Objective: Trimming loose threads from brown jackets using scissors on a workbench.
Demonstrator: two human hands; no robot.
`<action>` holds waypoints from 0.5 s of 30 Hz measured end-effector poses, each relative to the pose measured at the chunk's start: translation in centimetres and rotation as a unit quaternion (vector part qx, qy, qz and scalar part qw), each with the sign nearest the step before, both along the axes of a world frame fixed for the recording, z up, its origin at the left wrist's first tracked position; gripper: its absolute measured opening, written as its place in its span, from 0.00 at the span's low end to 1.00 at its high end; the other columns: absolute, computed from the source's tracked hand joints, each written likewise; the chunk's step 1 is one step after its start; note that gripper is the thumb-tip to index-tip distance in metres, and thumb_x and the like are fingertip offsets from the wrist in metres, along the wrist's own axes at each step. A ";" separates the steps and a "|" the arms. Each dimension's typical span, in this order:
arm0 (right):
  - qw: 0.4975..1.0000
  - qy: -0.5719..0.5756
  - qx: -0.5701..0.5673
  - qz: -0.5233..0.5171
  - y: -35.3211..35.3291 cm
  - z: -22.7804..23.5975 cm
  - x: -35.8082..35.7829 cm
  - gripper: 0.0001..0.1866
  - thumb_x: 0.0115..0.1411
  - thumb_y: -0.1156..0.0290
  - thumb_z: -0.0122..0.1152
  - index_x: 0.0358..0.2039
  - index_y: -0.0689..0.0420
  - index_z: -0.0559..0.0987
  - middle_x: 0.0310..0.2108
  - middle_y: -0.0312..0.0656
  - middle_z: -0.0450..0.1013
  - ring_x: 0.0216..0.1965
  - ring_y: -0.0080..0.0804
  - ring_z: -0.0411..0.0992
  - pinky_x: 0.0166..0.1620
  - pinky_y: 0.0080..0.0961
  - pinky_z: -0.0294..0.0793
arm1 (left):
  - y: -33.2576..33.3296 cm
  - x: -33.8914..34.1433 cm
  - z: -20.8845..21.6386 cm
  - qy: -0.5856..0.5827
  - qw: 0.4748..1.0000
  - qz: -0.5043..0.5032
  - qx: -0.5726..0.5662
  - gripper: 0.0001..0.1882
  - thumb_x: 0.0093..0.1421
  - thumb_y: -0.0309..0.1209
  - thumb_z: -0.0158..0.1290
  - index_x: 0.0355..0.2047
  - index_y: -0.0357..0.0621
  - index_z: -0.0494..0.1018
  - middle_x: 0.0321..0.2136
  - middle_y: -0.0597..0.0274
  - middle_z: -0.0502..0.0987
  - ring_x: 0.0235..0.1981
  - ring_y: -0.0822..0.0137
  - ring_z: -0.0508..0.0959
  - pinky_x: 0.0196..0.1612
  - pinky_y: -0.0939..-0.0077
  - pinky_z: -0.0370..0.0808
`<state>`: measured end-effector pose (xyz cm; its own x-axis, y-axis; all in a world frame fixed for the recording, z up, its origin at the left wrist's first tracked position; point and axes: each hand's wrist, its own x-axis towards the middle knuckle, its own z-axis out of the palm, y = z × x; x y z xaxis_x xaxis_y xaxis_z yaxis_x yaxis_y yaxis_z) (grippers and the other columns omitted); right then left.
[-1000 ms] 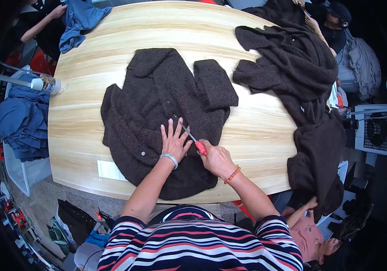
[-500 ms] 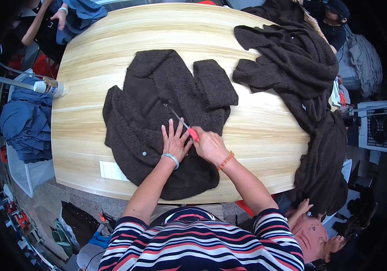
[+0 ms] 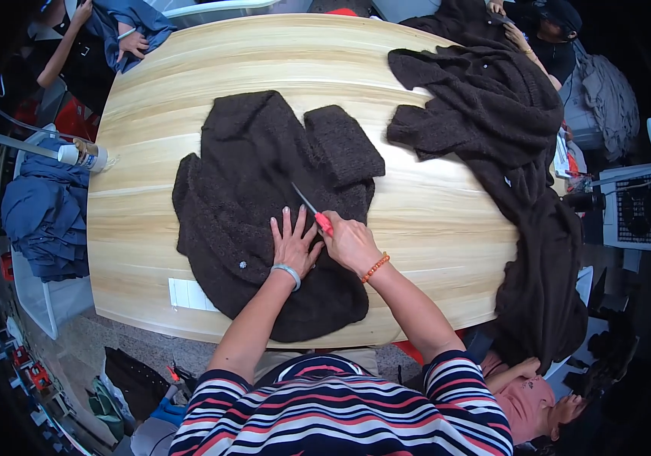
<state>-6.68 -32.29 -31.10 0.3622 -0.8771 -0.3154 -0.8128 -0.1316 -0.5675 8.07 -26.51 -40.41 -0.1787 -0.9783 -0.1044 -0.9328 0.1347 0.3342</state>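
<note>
A dark brown knitted cardigan (image 3: 219, 190) lies spread on the wooden table in front of me, partly folded, with a shiny round button (image 3: 243, 264) near its left side. My left hand (image 3: 293, 249) presses flat on the knit, fingers spread, with a pale bracelet at the wrist. Close beside it, my right hand (image 3: 350, 245) grips the red handle of scissors (image 3: 308, 204). Their slim metal blades look closed and point away from me to the left, over the middle of the cardigan. Most of the handle is hidden in my fist.
More dark brown knitwear (image 3: 485, 114) is heaped along the table's (image 3: 439, 220) right edge and hangs over it. A white paper slip (image 3: 188, 295) lies at the near left. Blue garments (image 3: 48, 205) fill a bin at left. Other people stand at the far corners and near right.
The cardigan's far part and its folded sleeve have shifted left and toward me. A shiny spot near the blade tip no longer shows. The far-left person's hand has lowered onto blue cloth.
</note>
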 end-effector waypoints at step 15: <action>0.999 -0.022 0.000 0.033 -0.2 0.2 0.2 0.16 0.60 0.66 0.53 0.46 0.60 0.73 0.30 0.61 0.76 0.36 0.59 0.76 0.41 0.50 0.75 | 0.2 0.1 -0.5 0.033 0.999 0.006 -0.019 0.23 0.59 0.44 0.52 0.54 0.55 0.72 0.69 0.52 0.48 0.70 0.40 0.42 0.67 0.35 0.35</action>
